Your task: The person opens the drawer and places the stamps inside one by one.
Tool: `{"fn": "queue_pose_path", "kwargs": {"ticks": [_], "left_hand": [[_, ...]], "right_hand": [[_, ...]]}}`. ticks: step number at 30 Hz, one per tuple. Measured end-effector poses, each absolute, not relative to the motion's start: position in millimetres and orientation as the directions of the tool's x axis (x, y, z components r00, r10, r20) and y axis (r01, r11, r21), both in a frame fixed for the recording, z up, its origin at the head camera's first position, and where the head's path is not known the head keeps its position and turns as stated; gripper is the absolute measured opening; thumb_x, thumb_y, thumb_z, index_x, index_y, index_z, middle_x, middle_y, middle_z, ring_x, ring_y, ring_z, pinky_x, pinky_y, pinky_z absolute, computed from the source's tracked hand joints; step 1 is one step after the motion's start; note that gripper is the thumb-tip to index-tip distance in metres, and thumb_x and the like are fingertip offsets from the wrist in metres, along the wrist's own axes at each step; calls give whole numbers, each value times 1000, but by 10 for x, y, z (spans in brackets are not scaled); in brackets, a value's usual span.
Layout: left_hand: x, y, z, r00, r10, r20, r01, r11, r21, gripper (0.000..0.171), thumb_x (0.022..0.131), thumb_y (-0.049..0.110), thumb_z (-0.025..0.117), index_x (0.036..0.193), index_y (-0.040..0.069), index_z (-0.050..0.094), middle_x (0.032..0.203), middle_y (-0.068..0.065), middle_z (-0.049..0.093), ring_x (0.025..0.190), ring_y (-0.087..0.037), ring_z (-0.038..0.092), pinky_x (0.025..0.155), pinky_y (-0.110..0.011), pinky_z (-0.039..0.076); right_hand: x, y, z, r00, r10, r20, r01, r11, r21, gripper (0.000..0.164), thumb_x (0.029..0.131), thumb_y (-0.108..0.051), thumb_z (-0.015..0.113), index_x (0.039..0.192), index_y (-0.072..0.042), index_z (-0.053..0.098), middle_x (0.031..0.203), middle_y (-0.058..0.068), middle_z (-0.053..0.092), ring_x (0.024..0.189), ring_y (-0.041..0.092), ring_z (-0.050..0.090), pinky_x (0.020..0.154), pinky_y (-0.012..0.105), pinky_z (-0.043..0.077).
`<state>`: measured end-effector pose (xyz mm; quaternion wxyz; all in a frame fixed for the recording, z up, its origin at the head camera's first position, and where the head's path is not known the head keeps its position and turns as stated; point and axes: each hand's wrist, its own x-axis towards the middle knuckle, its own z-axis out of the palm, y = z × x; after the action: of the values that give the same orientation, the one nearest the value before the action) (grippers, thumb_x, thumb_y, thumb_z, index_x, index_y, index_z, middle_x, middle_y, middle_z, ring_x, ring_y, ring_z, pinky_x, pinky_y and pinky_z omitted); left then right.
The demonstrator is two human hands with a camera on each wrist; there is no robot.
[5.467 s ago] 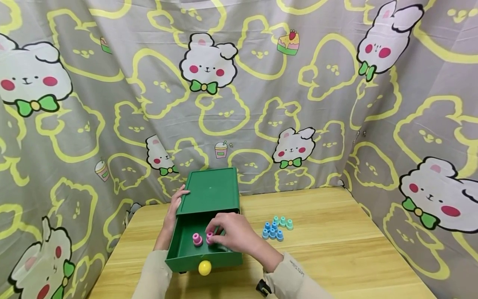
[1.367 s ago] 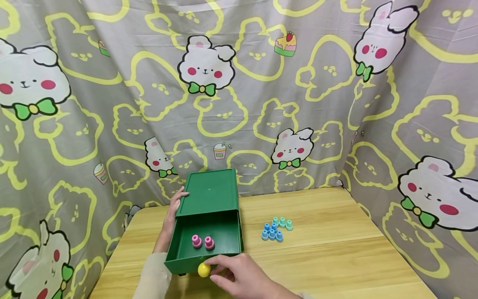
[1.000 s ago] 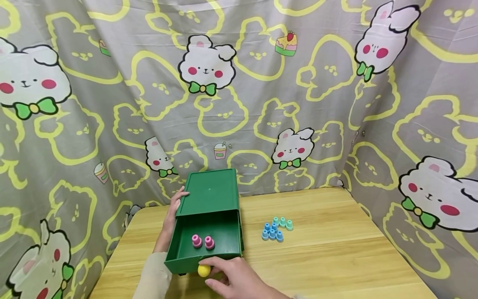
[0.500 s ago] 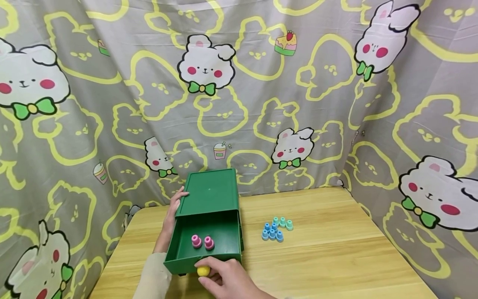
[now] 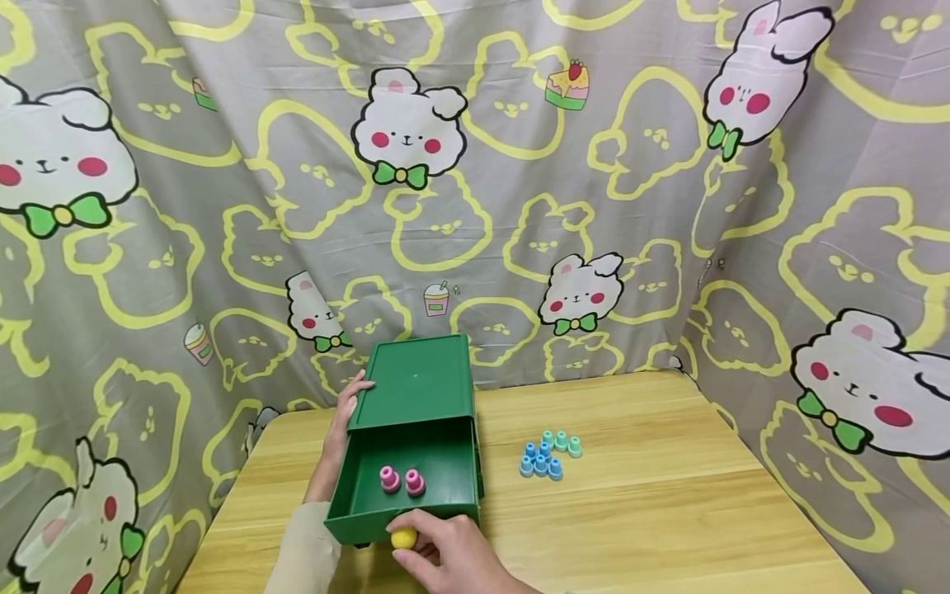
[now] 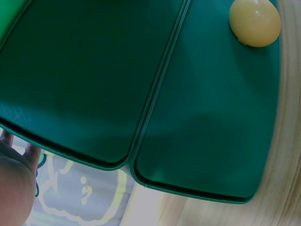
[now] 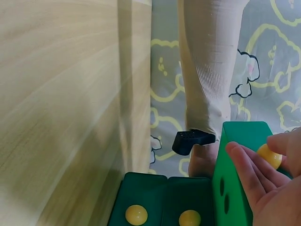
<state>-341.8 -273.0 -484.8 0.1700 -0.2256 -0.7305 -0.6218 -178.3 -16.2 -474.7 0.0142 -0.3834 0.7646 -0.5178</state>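
Note:
A green drawer cabinet (image 5: pixel 416 379) stands on the table with its top drawer (image 5: pixel 355 530) pulled out. Two pink stepped pegs (image 5: pixel 389 479) stand side by side on the drawer's floor. My left hand (image 5: pixel 338 433) rests along the cabinet's left side, its fingertips on the top edge. At the drawer front, my right hand (image 5: pixel 462 554) pinches the round yellow knob (image 5: pixel 404 539), index finger over it and thumb below. In the right wrist view the same knob (image 7: pixel 269 156) sits between thumb and fingers.
Several blue pegs (image 5: pixel 541 465) and three mint-green pegs (image 5: pixel 562 439) stand on the wooden table (image 5: pixel 631 495), right of the cabinet. Lower drawers carry yellow knobs too, such as this knob (image 7: pixel 136 215). A patterned curtain (image 5: pixel 505 223) hangs behind the table.
My right hand has let go of a pink peg inside the drawer, come out over the front, and closed its fingers on the yellow knob. The left hand stays on the cabinet.

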Motion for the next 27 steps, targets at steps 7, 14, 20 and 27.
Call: {"fn": "queue_pose_path", "kwargs": {"ticks": [7, 14, 20, 27], "left_hand": [[-3419, -2735, -4834, -834, 120, 538, 551, 130, 825, 43, 112, 19, 24, 138, -4, 50, 156, 26, 32, 154, -50, 4, 118, -74, 1], [-3422, -2733, -4838, -829, 128, 544, 558, 122, 821, 43, 112, 19, 24, 138, -6, 49, 161, 17, 31, 154, -51, 2, 118, -73, 1], [-3419, -2726, -4844, -824, 131, 551, 565, 121, 816, 44, 113, 18, 23, 138, -7, 48, 158, 24, 31, 153, -51, 3, 123, -46, 10], [-3428, -2729, -4855, -804, 134, 579, 593, 126, 795, 43, 112, 15, 23, 137, -9, 48, 158, 24, 32, 155, -23, 16, 113, -18, 18]], "right_hand": [[-1797, -156, -4732, -708, -602, 369, -567, 175, -805, 22, 105, -28, 63, 122, -16, 68, 92, -9, 71, 74, -12, 58, 67, 11, 53], [-1814, -150, -4692, -726, -602, 332, -511, 149, -847, 22, 105, -28, 63, 123, -17, 68, 91, -12, 69, 74, -10, 57, 68, 13, 53], [-1815, -157, -4653, -728, -593, 344, -529, 166, -832, 22, 105, -27, 62, 124, -16, 68, 91, -12, 69, 74, -11, 56, 67, 13, 52], [-1833, -156, -4622, -719, -588, 372, -553, 159, -818, 20, 105, -26, 63, 122, -17, 68, 92, -10, 70, 74, -10, 57, 67, 13, 53]]}}
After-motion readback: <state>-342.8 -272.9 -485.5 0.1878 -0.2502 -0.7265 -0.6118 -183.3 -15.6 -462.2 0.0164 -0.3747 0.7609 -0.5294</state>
